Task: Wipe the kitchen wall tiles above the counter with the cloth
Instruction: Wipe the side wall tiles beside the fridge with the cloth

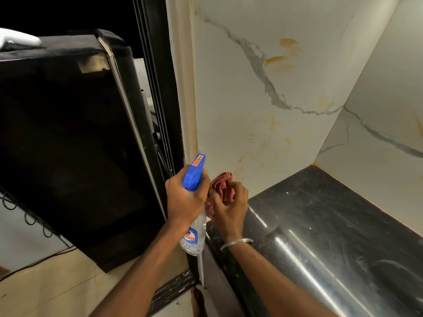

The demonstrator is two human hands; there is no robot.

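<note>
My left hand (pixel 185 195) grips a clear spray bottle (pixel 193 239) with a blue trigger head (pixel 194 172), nozzle pointing up toward the wall. Beside it, my right hand (pixel 231 207) holds a bunched red cloth (pixel 220 183) just in front of the wall's lower part. The white marble-look wall tiles (pixel 263 88) carry orange-brown smears, heavy ones high up (pixel 281 58) and fainter streaks lower down (pixel 263 138). Both hands hover over the left end of the black counter (pixel 320 213).
A dark fridge-like appliance (pixel 68 145) stands at the left, close to a black door frame (pixel 160 88). A second tiled wall (pixel 377 133) meets the first at the right corner. The glossy counter's rounded front edge (pixel 297 259) runs toward me. Beige floor lies below left.
</note>
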